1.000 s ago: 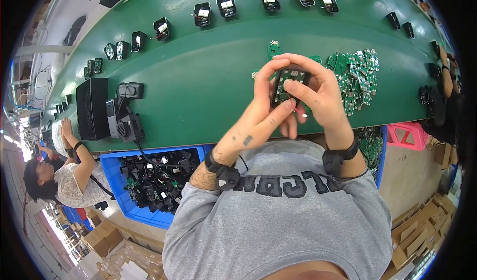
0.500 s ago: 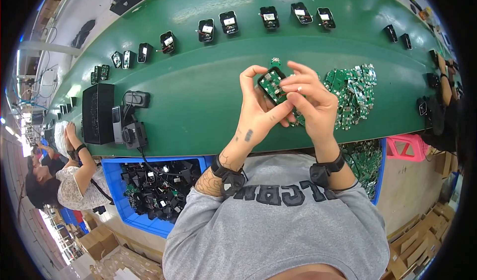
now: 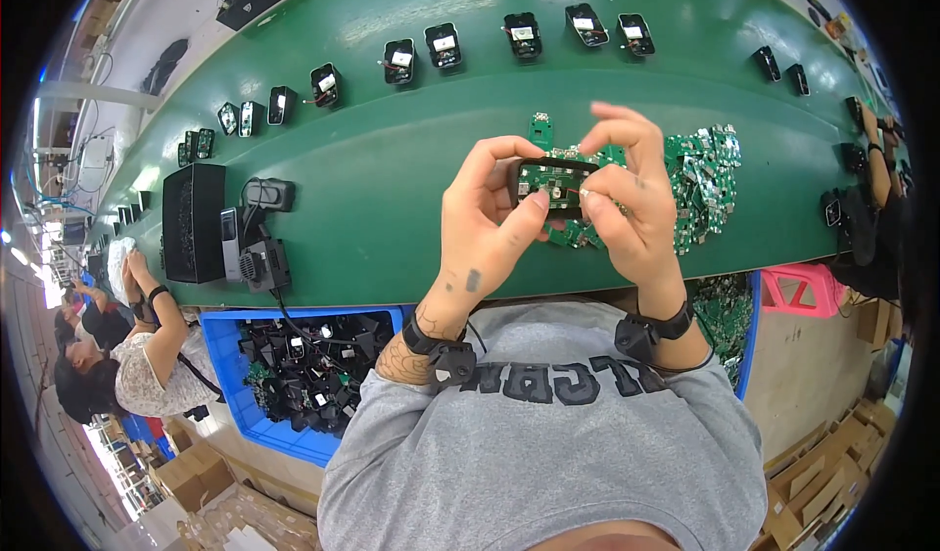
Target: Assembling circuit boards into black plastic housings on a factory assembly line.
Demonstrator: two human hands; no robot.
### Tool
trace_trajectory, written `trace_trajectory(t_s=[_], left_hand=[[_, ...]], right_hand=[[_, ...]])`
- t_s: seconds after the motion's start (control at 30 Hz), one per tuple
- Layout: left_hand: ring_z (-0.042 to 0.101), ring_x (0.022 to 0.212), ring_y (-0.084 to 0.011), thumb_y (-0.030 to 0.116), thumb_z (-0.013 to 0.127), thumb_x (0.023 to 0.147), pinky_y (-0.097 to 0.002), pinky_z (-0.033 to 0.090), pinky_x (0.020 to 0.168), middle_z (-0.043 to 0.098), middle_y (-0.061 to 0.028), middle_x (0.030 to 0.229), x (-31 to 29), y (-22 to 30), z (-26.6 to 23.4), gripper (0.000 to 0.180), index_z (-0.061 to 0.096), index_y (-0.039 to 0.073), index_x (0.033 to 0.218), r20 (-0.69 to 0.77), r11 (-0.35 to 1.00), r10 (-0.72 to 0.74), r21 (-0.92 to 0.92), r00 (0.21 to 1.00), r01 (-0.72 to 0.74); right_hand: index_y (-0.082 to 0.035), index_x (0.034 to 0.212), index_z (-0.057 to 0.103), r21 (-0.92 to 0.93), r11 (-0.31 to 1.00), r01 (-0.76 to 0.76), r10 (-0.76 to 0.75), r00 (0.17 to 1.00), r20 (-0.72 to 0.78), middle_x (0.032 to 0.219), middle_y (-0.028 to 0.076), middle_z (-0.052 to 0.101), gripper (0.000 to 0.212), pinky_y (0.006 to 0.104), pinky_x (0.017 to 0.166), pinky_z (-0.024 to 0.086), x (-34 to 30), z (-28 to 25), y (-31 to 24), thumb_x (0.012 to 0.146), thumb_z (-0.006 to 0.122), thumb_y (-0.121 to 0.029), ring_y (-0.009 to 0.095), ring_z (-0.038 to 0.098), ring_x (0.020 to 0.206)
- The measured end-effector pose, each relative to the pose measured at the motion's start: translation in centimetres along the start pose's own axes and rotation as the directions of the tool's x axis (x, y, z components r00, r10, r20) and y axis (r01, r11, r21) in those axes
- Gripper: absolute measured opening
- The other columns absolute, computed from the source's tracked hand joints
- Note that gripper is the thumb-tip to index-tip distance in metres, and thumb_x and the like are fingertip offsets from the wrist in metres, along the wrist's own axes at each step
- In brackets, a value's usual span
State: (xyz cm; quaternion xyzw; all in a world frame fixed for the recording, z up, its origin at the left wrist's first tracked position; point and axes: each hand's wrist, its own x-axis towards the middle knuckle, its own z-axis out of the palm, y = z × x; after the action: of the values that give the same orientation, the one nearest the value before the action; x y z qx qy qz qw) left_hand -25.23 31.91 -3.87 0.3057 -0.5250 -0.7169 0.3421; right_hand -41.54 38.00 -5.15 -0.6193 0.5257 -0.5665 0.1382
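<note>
My hands over a green assembly belt (image 3: pixel 392 189)

My left hand (image 3: pixel 487 218) and right hand (image 3: pixel 632 199) pinch a black casing (image 3: pixel 550 181); circuit boards (image 3: pixel 700 174) heaped right, cartons on the floor.

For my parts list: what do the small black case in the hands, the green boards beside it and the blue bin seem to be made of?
Black case, held by left hand and right hand: probably moulded plastic, matte. Green boards: apparently circuit-board laminate with tiny soldered parts that glint. Blue bin: likely rigid plastic, evenly coloured, smooth rim.
</note>
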Motion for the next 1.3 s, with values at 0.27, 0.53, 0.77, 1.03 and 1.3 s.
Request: trace_trajectory(t_s=[0.27, 0.53, 0.77, 1.03, 1.3], left_hand=[[0.063, 0.090, -0.0124, -0.002, 0.062, 0.080, -0.0266, 0.057, 0.073, 0.063, -0.0089, 0.102, -0.1, -0.6, 0.5, 0.036, 0.057, -0.006, 0.116, -0.049, 0.913, 0.285, 0.317, 0.957, -0.256], [0.064, 0.087, -0.0103, -0.001, 0.064, 0.079, -0.0240, 0.055, 0.075, 0.065, -0.0070, 0.099, -0.2, -0.4, 0.7, 0.034, 0.060, -0.005, 0.113, -0.053, 0.878, 0.299, 0.407, 0.953, -0.253], [0.065, 0.080, -0.0096, 0.000, 0.066, 0.075, -0.0238, 0.056, 0.069, 0.067, -0.0069, 0.093, -0.2, -0.7, 0.5, 0.035, 0.062, -0.003, 0.110, -0.062, 0.849, 0.340, 0.449, 0.938, -0.278], [0.065, 0.080, -0.0088, -0.001, 0.067, 0.075, -0.0228, 0.056, 0.069, 0.067, -0.0064, 0.092, -0.3, -1.6, 0.6, 0.035, 0.062, -0.004, 0.110, -0.086, 0.815, 0.371, 0.506, 0.925, -0.280], [0.069, 0.071, -0.0166, 0.004, 0.072, 0.070, -0.0280, 0.057, 0.061, 0.069, -0.0106, 0.088, 0.6, -2.9, 1.0, 0.038, 0.064, 0.000, 0.107, 0.017, 0.522, 0.618, 0.738, 0.786, -0.427]], right_hand=[[-0.002, 0.063, 0.059, -0.193, 0.976, 0.098, -0.081, 0.992, 0.093, 0.118, 0.011, 0.060, 0.006, 0.0501, 0.102, 0.034, 1.2, 0.0, -0.7, 0.063, 0.058, -0.008, 0.040, 0.040, 0.128], [-0.001, 0.066, 0.060, -0.173, 0.981, 0.084, -0.059, 0.987, 0.150, 0.118, 0.010, 0.060, 0.006, 0.0491, 0.103, 0.034, 1.0, -0.2, -0.6, 0.063, 0.057, -0.005, 0.039, 0.039, 0.130], [0.001, 0.071, 0.060, -0.126, 0.991, 0.050, -0.014, 0.962, 0.274, 0.122, 0.011, 0.056, 0.005, 0.0495, 0.105, 0.033, 1.4, -0.9, -1.1, 0.068, 0.056, -0.001, 0.039, 0.037, 0.132], [0.001, 0.082, 0.061, -0.276, 0.961, 0.001, 0.081, 0.956, 0.284, 0.120, 0.011, 0.055, 0.006, 0.0480, 0.104, 0.034, 0.8, -0.6, -2.0, 0.077, 0.060, -0.002, 0.038, 0.036, 0.132], [0.002, 0.082, 0.066, -0.326, 0.941, -0.090, 0.166, 0.963, 0.212, 0.116, 0.009, 0.059, 0.006, 0.0419, 0.100, 0.040, 0.7, -0.2, -1.4, 0.077, 0.063, 0.001, 0.032, 0.044, 0.125]])
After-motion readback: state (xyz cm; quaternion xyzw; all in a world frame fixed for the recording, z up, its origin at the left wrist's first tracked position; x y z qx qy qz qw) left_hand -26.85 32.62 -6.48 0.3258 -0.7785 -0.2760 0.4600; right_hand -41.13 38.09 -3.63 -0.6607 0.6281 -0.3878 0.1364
